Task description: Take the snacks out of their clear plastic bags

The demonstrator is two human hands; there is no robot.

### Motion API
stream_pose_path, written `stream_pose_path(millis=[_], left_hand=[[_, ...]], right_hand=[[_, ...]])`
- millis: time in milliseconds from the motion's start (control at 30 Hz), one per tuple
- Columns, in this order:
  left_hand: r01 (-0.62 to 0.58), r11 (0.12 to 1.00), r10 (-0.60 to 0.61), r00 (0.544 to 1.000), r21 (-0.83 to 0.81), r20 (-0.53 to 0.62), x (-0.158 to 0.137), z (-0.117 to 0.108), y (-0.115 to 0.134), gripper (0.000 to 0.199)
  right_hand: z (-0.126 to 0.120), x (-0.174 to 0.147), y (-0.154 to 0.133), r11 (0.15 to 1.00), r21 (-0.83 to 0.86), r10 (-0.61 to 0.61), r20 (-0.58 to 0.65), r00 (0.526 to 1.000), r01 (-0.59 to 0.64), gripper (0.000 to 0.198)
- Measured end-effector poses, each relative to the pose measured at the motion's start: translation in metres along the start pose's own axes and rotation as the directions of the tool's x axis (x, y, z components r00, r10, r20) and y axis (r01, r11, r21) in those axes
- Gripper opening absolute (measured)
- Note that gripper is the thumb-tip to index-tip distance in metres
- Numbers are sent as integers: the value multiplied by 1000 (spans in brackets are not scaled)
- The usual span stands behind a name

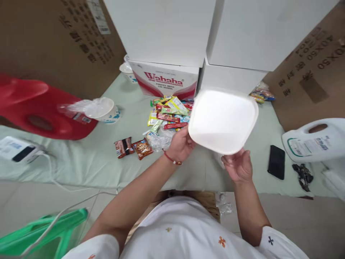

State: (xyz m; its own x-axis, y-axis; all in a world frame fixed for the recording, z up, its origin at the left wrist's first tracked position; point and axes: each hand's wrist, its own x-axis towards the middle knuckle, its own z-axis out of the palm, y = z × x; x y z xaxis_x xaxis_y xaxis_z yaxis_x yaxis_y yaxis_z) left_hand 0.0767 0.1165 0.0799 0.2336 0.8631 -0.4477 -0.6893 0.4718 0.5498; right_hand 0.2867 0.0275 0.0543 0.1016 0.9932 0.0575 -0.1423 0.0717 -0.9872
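Note:
Both hands hold up a white plastic piece [223,120] with rounded square corners, tilted above the table. It looks like a lid or a shallow tray; which one I cannot tell. My left hand [180,144] grips its left edge, partly hidden behind it. At the lower right edge, the fingers of my right hand [238,166] hold it from below. Beyond my left hand lies a pile of colourful wrapped snacks [169,113], with crumpled clear plastic [161,139] beside it. Two brown snack packets [142,148] lie to the left of that hand.
White boxes and a Wahaha carton [167,81] stand at the back. A red jug [45,108], a paper cup [109,115] and a white device [20,149] are on the left. To the right are a black phone [276,162] and a white bottle [315,140].

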Motion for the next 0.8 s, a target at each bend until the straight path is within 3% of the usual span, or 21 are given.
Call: stream_pose_path(millis=[100, 167, 267, 333, 367, 433, 467, 533, 567, 633, 733, 800], left_hand=[[90, 994, -95, 992, 61, 85, -8, -4, -43, 23], [93, 984, -113, 985, 149, 128, -14, -14, -56, 33], [104, 949, -142, 984, 298, 108, -22, -36, -58, 43], [113, 925, -141, 989, 362, 52, -29, -53, -53, 43], [116, 915, -136, 990, 386, 24, -33, -62, -50, 42], [114, 896, -108, 993, 429, -37, -43, -77, -45, 41], [112, 887, -90, 994, 449, -69, -50, -84, -42, 40], [108, 869, -43, 989, 483, -145, -63, -96, -38, 41], [111, 860, -20, 983, 499, -184, -71, -101, -36, 42], [126, 840, 12, 968, 527, -251, -87, -111, -34, 44], [159, 808, 41, 945, 567, -324, -108, -126, -31, 46], [165, 794, 78, 927, 586, -366, -119, -136, -29, 46]], right_hand=[[-27, -17, -12, 1000, 17, 1, -67, 998, 1, 34], [-51, -22, -21, 998, -40, -57, -188, 981, 51, 26], [-96, -10, -33, 912, -394, -288, -414, 863, 115, 25], [-128, 9, -34, 673, -739, -435, -415, 799, -17, 22], [-143, 19, -31, 498, -859, -457, -374, 807, -116, 21], [-165, 40, -19, 147, -955, -380, -297, 876, -260, 24], [-173, 51, -11, 14, -958, -308, -278, 910, -288, 25], [-182, 77, 7, -130, -951, -175, -257, 951, -281, 27], [-184, 93, 15, -131, -955, -136, -250, 959, -268, 25], [-187, 133, 25, -37, -966, -122, -249, 961, -255, 20], [-190, 205, 23, 135, -961, -168, -261, 950, -240, 24], [-190, 250, 14, 204, -961, -222, -233, 947, -189, 33]])
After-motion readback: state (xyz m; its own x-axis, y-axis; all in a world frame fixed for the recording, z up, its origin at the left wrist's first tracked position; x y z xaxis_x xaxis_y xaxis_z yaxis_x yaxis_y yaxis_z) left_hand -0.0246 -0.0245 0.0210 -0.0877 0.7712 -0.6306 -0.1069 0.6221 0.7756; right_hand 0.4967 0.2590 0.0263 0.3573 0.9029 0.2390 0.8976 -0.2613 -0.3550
